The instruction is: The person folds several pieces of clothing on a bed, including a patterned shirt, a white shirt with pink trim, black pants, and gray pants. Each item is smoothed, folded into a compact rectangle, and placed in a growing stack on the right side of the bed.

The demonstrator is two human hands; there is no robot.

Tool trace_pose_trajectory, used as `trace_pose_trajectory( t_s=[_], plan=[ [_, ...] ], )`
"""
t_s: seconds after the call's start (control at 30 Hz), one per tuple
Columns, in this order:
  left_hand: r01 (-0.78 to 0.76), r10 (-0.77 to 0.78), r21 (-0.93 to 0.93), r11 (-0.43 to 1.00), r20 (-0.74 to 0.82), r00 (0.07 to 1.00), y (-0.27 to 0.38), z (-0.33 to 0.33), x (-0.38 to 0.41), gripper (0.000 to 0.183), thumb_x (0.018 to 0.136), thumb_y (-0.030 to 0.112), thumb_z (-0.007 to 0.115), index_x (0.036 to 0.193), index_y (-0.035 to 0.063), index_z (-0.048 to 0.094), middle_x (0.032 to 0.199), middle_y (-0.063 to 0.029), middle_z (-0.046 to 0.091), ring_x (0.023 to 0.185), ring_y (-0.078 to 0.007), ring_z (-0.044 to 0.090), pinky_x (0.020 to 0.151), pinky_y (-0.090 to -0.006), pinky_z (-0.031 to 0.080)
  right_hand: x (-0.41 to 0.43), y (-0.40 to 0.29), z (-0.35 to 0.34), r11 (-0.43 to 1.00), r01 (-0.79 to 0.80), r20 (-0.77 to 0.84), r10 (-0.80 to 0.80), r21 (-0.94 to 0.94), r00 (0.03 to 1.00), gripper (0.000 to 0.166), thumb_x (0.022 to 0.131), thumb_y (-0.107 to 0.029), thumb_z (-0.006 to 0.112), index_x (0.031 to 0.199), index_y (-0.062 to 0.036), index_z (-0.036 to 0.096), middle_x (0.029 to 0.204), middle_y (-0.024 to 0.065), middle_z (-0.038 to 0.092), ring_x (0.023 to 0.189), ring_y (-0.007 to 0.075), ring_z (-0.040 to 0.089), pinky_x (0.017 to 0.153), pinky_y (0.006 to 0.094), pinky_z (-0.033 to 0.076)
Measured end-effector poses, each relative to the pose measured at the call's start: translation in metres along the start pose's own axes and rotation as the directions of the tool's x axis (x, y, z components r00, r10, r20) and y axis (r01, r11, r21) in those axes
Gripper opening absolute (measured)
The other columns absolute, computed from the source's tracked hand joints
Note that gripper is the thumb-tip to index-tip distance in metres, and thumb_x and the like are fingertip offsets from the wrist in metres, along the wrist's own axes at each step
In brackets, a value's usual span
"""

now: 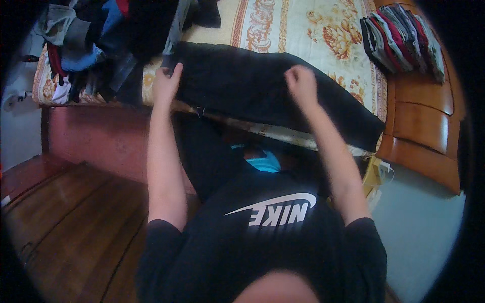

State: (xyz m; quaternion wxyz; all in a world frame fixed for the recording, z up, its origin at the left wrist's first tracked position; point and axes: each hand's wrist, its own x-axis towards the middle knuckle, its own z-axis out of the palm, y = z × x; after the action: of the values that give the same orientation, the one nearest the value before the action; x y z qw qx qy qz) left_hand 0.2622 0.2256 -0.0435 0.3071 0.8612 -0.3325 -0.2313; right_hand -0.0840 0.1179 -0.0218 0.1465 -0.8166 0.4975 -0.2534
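Observation:
A black garment, apparently a pair of trousers (235, 81), lies stretched flat along the near edge of the bed. At its left end is my left hand (166, 82), thumb and fingers apart, with dark cloth showing in the gap. My right hand (303, 85) is over the garment's right half, fingers curled and slightly blurred. Whether that hand pinches any cloth is not visible. The garment's right end reaches the bed's corner near the headboard.
Folded clothes (403, 39) stand in a row at the wooden headboard (424, 125). Loose clothes (110, 41) are heaped on the bed's left side. The floral bedspread (337, 28) extends beyond the garment. A red bed side panel (98, 132) rises above the wooden floor (83, 212).

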Motion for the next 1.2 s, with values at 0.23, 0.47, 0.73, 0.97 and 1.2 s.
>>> trace_pose_trajectory(
  t_s=[0.23,0.47,0.73,0.97,1.2],
  plan=[
    [-0.003,-0.038,0.404,0.915,0.093,0.995,0.012,-0.006,-0.010,0.075,0.070,0.059,0.060,0.111,-0.0025,0.050,0.104,-0.0207,0.059,0.097,-0.0341,0.057,0.082,-0.0406,0.045,0.088,0.062,0.018,0.968,-0.111,0.496,0.212,-0.227,0.842,0.044,0.082,-0.039,0.054,0.093,0.0021,0.062,0.093,0.0210,0.062,0.090,0.0338,0.058,0.080,0.0428,0.044],
    [-0.107,0.070,0.400,0.910,0.105,0.992,-0.013,-0.002,-0.025,0.070,0.071,0.050,0.065,0.113,-0.0025,0.049,0.101,-0.0218,0.059,0.097,-0.0353,0.056,0.081,-0.0405,0.045,0.112,0.051,0.005,0.965,-0.235,0.747,0.241,-0.116,0.620,0.044,0.075,-0.041,0.063,0.089,0.0009,0.064,0.086,0.0128,0.065,0.083,0.0224,0.060,0.074,0.0356,0.046],
    [-0.255,0.312,-0.237,0.937,0.245,0.918,0.009,-0.024,0.000,0.043,0.076,0.013,0.068,0.112,-0.0028,0.051,0.105,-0.0109,0.059,0.095,-0.0169,0.055,0.083,-0.0275,0.044,0.115,0.093,0.017,0.515,-0.766,0.783,0.257,0.386,0.567,0.026,0.077,-0.022,0.065,0.095,-0.0041,0.061,0.081,0.0050,0.060,0.073,0.0159,0.055,0.068,0.0280,0.044],
    [-0.227,0.246,-0.098,0.969,0.314,0.917,-0.058,-0.011,0.045,0.063,0.073,0.029,0.071,0.119,-0.0048,0.045,0.112,-0.0174,0.056,0.103,-0.0260,0.054,0.089,-0.0320,0.041,0.119,0.081,0.039,0.723,-0.523,0.415,0.348,0.451,0.840,0.029,0.072,-0.019,0.069,0.094,-0.0015,0.062,0.082,0.0073,0.063,0.074,0.0185,0.058,0.068,0.0301,0.046],
    [-0.109,0.109,-0.009,0.994,0.140,0.984,-0.045,-0.004,0.026,0.059,0.074,0.033,0.068,0.117,-0.0013,0.048,0.108,-0.0198,0.058,0.103,-0.0295,0.054,0.087,-0.0336,0.041,0.140,0.070,0.040,0.952,-0.299,0.549,0.283,-0.063,0.786,0.026,0.077,-0.022,0.065,0.094,-0.0021,0.062,0.083,0.0053,0.063,0.076,0.0184,0.058,0.070,0.0303,0.046]
  ],
)
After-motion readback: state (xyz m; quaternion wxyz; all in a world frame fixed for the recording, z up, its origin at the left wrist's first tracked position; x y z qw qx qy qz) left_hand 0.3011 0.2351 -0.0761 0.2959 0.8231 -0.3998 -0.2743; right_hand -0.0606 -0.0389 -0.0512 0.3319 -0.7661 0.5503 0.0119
